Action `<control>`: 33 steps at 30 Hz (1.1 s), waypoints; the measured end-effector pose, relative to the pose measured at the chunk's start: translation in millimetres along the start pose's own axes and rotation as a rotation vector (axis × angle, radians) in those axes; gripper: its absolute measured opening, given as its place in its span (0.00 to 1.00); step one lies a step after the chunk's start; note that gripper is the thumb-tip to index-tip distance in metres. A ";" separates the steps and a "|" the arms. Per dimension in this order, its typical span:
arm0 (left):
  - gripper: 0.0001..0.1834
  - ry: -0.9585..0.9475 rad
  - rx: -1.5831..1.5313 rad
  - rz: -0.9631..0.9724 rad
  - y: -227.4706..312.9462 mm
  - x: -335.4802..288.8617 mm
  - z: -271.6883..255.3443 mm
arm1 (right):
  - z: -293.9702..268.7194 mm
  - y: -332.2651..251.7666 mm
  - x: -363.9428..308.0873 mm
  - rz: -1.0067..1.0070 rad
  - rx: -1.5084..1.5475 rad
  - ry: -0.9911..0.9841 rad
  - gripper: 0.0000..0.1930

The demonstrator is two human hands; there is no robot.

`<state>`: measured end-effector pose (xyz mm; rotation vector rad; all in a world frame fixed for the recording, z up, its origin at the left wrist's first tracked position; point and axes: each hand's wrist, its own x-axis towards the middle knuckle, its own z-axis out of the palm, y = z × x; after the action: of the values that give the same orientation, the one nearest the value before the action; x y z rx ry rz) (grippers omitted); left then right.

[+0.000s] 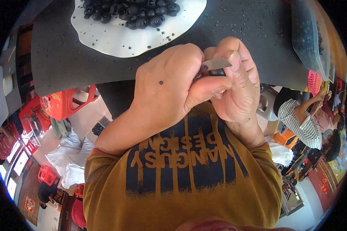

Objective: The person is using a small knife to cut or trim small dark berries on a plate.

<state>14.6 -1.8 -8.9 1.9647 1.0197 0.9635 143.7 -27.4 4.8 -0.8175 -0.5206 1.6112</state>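
Both hands are working just below the white plate point(115, 40) of dark berries: left hand point(169, 82) is gripping one dark berry point(216, 72), right hand point(235, 84) is pressing a small blade point(216, 63) into it—likely mid-cut, needing steady, shallow pressure next.

Both hands hide most of the dark fruit point(216, 72); its shape cannot be told.

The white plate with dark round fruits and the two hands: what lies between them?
In the head view, only bare dark mat separates the white plate from the left hand and right hand, apart from small dark specks.
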 end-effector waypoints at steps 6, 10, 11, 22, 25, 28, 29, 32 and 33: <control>0.30 0.049 0.102 0.032 0.7 -2.1 3.3 | -4.6 1.9 -0.9 0.007 0.005 -0.036 0.09; 0.31 0.061 0.151 0.053 1.1 -3.0 1.7 | -4.6 3.4 -1.6 0.022 0.028 -0.033 0.09; 0.31 0.053 0.156 0.051 1.5 -3.0 0.8 | -5.2 4.4 -1.4 0.008 0.021 -0.046 0.09; 0.29 0.092 0.162 0.092 -3.4 -3.9 1.5 | 4.4 4.8 -3.7 0.023 0.113 0.009 0.08; 0.28 0.068 0.162 0.082 -1.9 -3.8 0.3 | 3.1 5.4 -4.7 0.013 0.101 -0.007 0.08; 0.28 0.069 0.177 0.099 -1.6 -4.9 0.8 | 3.7 7.0 -6.4 -0.025 0.055 0.008 0.08; 0.28 0.072 0.185 0.109 -2.5 -5.3 1.4 | 3.0 7.9 -7.0 -0.034 0.047 0.017 0.08; 0.28 0.059 0.201 0.121 -2.1 -4.9 0.8 | -1.9 9.5 -8.5 -0.038 0.040 0.017 0.08; 0.27 0.043 0.208 0.125 -2.0 -4.3 0.5 | -3.5 9.5 -8.4 -0.033 0.040 0.004 0.07</control>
<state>12.6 -4.8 -12.1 2.2090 1.0685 1.0052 140.5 -37.8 -2.5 -0.7790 -0.4950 1.5844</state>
